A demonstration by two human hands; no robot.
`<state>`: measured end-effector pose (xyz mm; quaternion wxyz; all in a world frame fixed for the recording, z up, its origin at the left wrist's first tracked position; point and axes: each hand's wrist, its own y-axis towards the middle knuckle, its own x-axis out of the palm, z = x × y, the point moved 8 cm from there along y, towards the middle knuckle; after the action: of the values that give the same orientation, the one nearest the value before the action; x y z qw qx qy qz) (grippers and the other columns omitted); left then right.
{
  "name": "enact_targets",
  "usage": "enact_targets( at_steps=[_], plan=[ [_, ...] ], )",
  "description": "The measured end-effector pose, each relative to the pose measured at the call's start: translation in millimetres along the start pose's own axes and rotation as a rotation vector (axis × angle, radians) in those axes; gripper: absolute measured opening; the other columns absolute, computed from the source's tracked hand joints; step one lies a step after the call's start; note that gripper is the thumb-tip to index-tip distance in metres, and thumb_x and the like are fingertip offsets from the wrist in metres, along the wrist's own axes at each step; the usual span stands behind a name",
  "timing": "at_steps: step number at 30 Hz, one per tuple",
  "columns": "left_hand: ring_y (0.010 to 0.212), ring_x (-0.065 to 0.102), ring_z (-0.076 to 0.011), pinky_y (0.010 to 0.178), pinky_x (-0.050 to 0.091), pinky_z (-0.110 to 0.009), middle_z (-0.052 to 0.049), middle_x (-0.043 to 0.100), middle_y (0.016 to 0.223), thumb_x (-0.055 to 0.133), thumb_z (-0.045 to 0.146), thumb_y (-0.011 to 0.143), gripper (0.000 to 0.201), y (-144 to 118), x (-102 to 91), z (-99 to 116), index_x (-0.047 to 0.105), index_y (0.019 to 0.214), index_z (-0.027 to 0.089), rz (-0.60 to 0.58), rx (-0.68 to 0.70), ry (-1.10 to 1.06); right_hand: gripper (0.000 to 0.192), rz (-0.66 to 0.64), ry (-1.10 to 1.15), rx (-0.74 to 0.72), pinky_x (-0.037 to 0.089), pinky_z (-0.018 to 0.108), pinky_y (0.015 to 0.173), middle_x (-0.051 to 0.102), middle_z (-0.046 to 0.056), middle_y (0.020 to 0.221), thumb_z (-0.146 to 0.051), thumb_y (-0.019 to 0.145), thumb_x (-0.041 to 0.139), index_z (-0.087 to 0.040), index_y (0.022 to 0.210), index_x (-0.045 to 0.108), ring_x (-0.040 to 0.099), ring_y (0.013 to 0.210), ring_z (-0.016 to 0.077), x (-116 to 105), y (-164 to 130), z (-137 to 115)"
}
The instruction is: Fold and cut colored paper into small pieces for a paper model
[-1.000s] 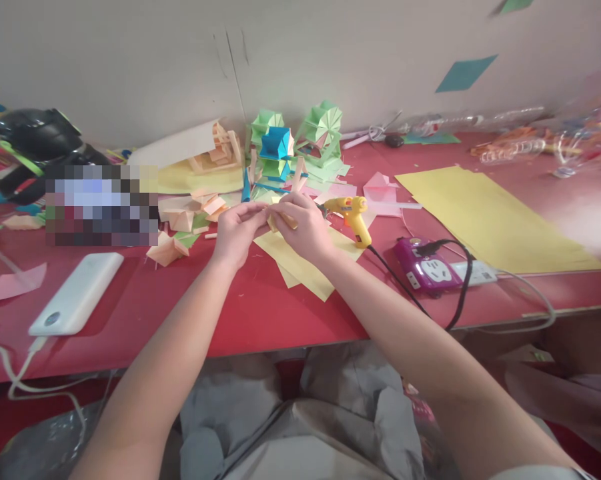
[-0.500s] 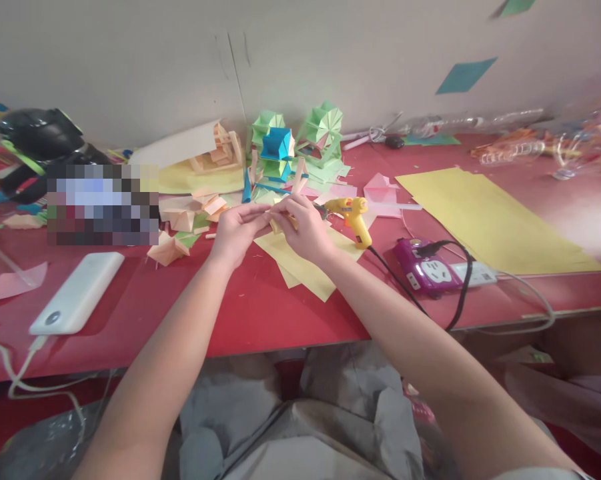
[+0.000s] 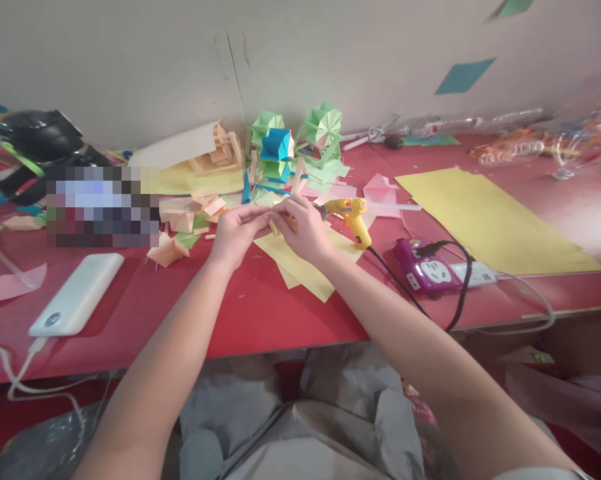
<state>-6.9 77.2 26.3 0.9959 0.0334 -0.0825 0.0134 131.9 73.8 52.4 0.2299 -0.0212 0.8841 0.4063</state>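
Note:
My left hand (image 3: 236, 233) and my right hand (image 3: 301, 225) meet over the middle of the red table, fingertips pinched together. Between them is a small folded piece of yellow paper (image 3: 275, 228), mostly hidden by the fingers. Beneath my right hand lie loose yellow paper sheets (image 3: 310, 270). A yellow glue gun (image 3: 351, 217) rests just right of that hand, its nozzle pointing toward it. To the left of my left hand are several folded peach paper pieces (image 3: 169, 249). Behind the hands stands a blue and green folded paper model (image 3: 277, 148).
A purple power strip (image 3: 433, 270) with a black cord sits on the right, beside large yellow sheets (image 3: 495, 220). A white power bank (image 3: 77, 293) with a cable lies at the left. Green paper models (image 3: 325, 127) stand near the wall; a pixelated patch covers something at left.
Almost nothing differs. Both hands keep their places and their hold on the small yellow paper; the view shifts only very slightly.

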Motion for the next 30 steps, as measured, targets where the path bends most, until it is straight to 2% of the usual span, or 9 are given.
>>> enact_targets(
  at_steps=[6, 10, 14, 20, 25, 30],
  plan=[
    [0.09, 0.074, -0.0239, 0.091, 0.062, -0.042, -0.008, 0.077, 0.085, 0.091, 0.033, 0.062, 0.033, 1, -1.7, -1, 0.079, 0.088, 0.016, 0.015, 0.007, 0.002, 0.015, 0.014, -0.011, 0.009, 0.051, 0.037, 0.083, 0.063, 0.007, 0.095, -0.022, 0.097, 0.051, -0.021, 0.093, 0.066, 0.061, 0.092, 0.0198, -1, 0, 0],
    [0.09, 0.074, -0.0236, 0.09, 0.062, -0.041, -0.007, 0.077, 0.085, 0.088, 0.03, 0.064, 0.028, 1, -3.9, -1, 0.079, 0.087, 0.016, 0.03, 0.013, 0.005, 0.019, -0.014, -0.039, -0.039, 0.051, 0.039, 0.087, 0.063, 0.007, 0.097, -0.022, 0.097, 0.052, -0.022, 0.097, 0.071, 0.06, 0.095, 0.0209, 1, 0, -1],
    [0.086, 0.074, -0.0212, 0.09, 0.061, -0.041, -0.006, 0.076, 0.081, 0.084, 0.024, 0.066, 0.022, 2, -8.3, -2, 0.078, 0.085, 0.015, 0.087, -0.024, -0.037, 0.024, -0.039, -0.084, -0.114, 0.049, 0.04, 0.088, 0.063, 0.008, 0.097, -0.023, 0.099, 0.051, -0.024, 0.099, 0.075, 0.057, 0.093, 0.0207, 4, 0, -5],
    [0.084, 0.074, -0.0196, 0.091, 0.059, -0.04, -0.005, 0.075, 0.082, 0.079, 0.018, 0.068, 0.016, 3, -10.2, -3, 0.076, 0.084, 0.016, 0.114, -0.079, -0.093, 0.028, -0.097, -0.154, -0.126, 0.047, 0.041, 0.088, 0.063, 0.009, 0.101, -0.026, 0.101, 0.049, -0.026, 0.098, 0.076, 0.054, 0.093, 0.022, 3, 1, -15],
    [0.083, 0.075, -0.0196, 0.09, 0.06, -0.039, -0.006, 0.076, 0.085, 0.081, 0.025, 0.069, 0.019, 3, -11.2, 1, 0.077, 0.085, 0.015, 0.105, -0.037, -0.103, 0.027, -0.142, -0.241, -0.12, 0.044, 0.045, 0.091, 0.062, 0.011, 0.11, -0.023, 0.099, 0.049, -0.025, 0.106, 0.075, 0.053, 0.101, 0.0251, 3, -1, -23],
    [0.084, 0.075, -0.0203, 0.087, 0.06, -0.038, -0.006, 0.076, 0.085, 0.088, 0.036, 0.065, 0.031, 6, -16.0, 1, 0.075, 0.085, 0.016, 0.129, -0.007, -0.075, 0.027, -0.178, -0.295, -0.098, 0.04, 0.05, 0.098, 0.06, 0.011, 0.12, -0.026, 0.098, 0.051, -0.029, 0.114, 0.073, 0.05, 0.114, 0.0293, 6, -4, -25]
  ],
)
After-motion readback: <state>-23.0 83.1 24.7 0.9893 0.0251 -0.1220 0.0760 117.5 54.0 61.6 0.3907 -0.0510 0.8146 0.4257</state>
